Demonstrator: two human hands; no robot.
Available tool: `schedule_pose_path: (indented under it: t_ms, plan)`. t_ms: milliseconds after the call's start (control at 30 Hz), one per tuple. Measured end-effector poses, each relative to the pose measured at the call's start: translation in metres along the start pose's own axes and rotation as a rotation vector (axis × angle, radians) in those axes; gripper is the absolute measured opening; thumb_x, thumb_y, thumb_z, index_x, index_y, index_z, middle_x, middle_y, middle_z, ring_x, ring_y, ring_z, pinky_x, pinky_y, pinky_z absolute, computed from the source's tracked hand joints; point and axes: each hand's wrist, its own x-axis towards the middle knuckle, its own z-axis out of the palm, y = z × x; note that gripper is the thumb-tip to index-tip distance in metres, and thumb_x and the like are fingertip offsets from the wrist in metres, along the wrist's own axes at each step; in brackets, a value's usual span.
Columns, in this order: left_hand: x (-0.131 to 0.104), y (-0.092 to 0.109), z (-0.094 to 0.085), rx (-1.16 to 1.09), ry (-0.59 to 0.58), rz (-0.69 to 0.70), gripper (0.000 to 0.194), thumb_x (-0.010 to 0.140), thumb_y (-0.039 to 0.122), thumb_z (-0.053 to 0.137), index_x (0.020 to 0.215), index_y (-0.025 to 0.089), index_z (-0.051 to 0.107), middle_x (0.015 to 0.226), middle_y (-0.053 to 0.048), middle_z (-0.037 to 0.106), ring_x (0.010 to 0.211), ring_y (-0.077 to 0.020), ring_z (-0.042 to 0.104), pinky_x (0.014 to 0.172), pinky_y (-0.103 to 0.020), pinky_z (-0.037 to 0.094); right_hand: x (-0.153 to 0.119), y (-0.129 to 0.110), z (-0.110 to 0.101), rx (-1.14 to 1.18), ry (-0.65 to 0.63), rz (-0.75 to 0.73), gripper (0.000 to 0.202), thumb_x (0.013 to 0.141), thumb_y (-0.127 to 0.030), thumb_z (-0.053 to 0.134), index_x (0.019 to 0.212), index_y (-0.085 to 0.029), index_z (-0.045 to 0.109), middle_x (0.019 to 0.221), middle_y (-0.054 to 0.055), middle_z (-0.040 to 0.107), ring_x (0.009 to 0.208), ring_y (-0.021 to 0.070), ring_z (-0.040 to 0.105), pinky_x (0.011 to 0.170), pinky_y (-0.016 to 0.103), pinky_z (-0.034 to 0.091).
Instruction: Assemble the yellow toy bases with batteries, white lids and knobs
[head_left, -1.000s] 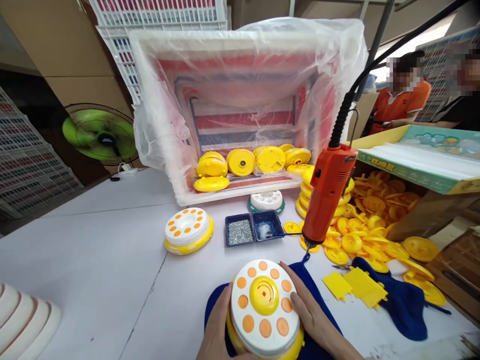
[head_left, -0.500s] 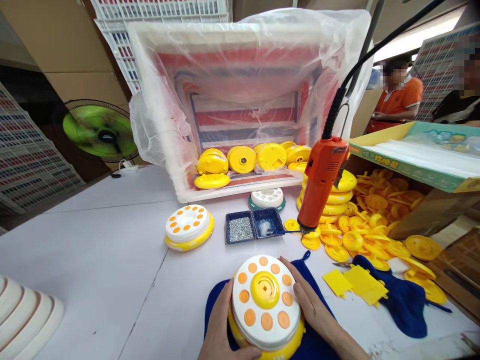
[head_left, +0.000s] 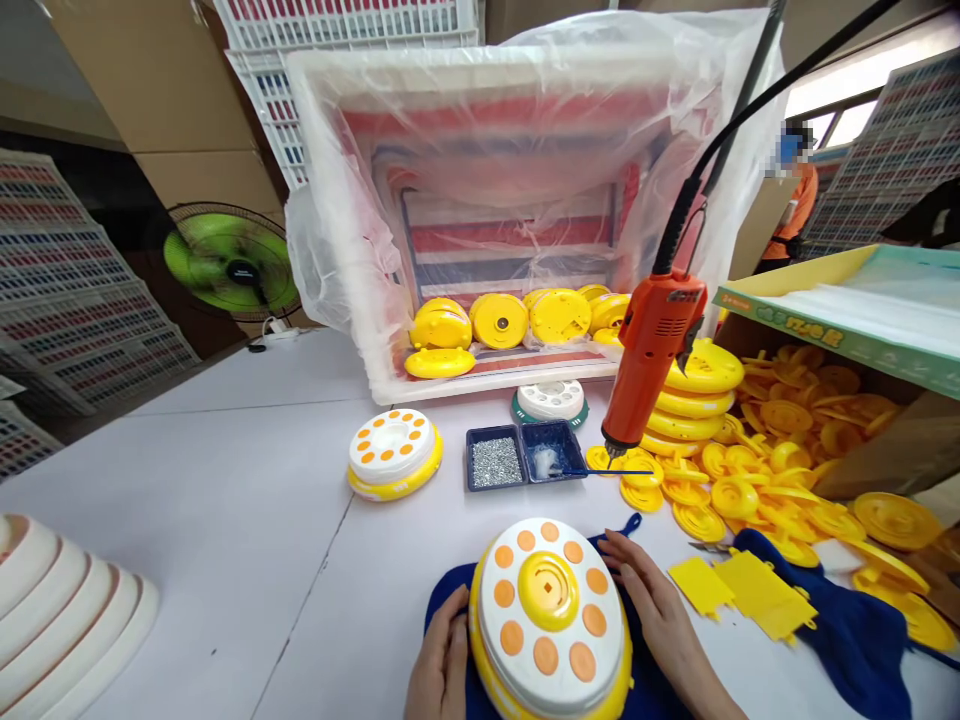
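A round white-and-yellow toy base [head_left: 546,655] with orange discs and a yellow centre cap [head_left: 548,590] rests on a dark blue cloth [head_left: 651,690]. My left hand [head_left: 442,655] holds its left edge, fingers curled along the rim. On the right side, my right hand [head_left: 656,610] is beside the rim, its fingers extended and loosely together. A similar base [head_left: 395,450] with an open centre sits farther back on the left. Two joined dark trays hold small screws [head_left: 496,462] and white grease [head_left: 546,461]. An orange electric screwdriver [head_left: 654,350] hangs above the yellow parts.
A plastic-lined crate [head_left: 379,370] holding yellow bases stands at the back. Yellow discs [head_left: 739,497] spill from a carton at right, near flat yellow pieces [head_left: 765,592]. White rings [head_left: 67,620] are stacked at left, and a green fan [head_left: 229,262] stands behind.
The view has shifted right-to-left across the scene, so objects sit further right. My right hand has loosened from the base's rim. My left hand has slid back along its left side.
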Motion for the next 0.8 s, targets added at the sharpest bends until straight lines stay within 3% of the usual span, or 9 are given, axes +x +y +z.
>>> schedule_pose_path:
  t_ms: [100, 267, 567, 800]
  plan:
    - [-0.002, -0.007, 0.006, 0.011, 0.059, 0.054, 0.050, 0.094, 0.055, 0.036, 0.121, 0.021, 0.059, 0.131, -0.008, 0.062, 0.121, -0.0246, 0.056, 0.108, -0.040, 0.041, -0.004, 0.005, 0.000, -0.024, -0.016, 0.002, 0.047, 0.089, -0.054, 0.048, 0.123, -0.021, 0.054, 0.122, 0.014, 0.066, 0.114, 0.0297, 0.062, 0.100, 0.045, 0.049]
    - [-0.004, -0.015, 0.010, -0.112, 0.078, 0.123, 0.048, 0.092, 0.055, 0.042, 0.120, 0.022, 0.062, 0.124, -0.009, 0.066, 0.108, -0.0241, 0.064, 0.095, -0.036, 0.052, -0.007, 0.014, 0.000, -0.106, -0.035, -0.004, 0.042, 0.094, -0.048, 0.039, 0.126, -0.023, 0.050, 0.121, 0.010, 0.068, 0.114, 0.0250, 0.063, 0.097, 0.037, 0.053]
    - [-0.008, -0.016, 0.015, -0.168, 0.102, 0.181, 0.044, 0.094, 0.052, 0.041, 0.120, 0.023, 0.063, 0.123, -0.009, 0.067, 0.104, -0.0225, 0.066, 0.087, -0.031, 0.055, -0.009, 0.025, -0.003, -0.168, -0.061, 0.018, 0.046, 0.093, -0.052, 0.037, 0.127, -0.024, 0.051, 0.129, 0.010, 0.064, 0.118, 0.0255, 0.061, 0.102, 0.039, 0.050]
    - [-0.009, -0.018, 0.013, -0.141, 0.091, 0.214, 0.044, 0.095, 0.050, 0.040, 0.122, 0.023, 0.062, 0.122, -0.008, 0.067, 0.102, -0.0218, 0.066, 0.088, -0.032, 0.055, -0.012, 0.022, -0.002, -0.196, -0.040, -0.009, 0.042, 0.093, -0.050, 0.038, 0.119, -0.024, 0.056, 0.124, 0.009, 0.067, 0.114, 0.0264, 0.063, 0.098, 0.039, 0.052]
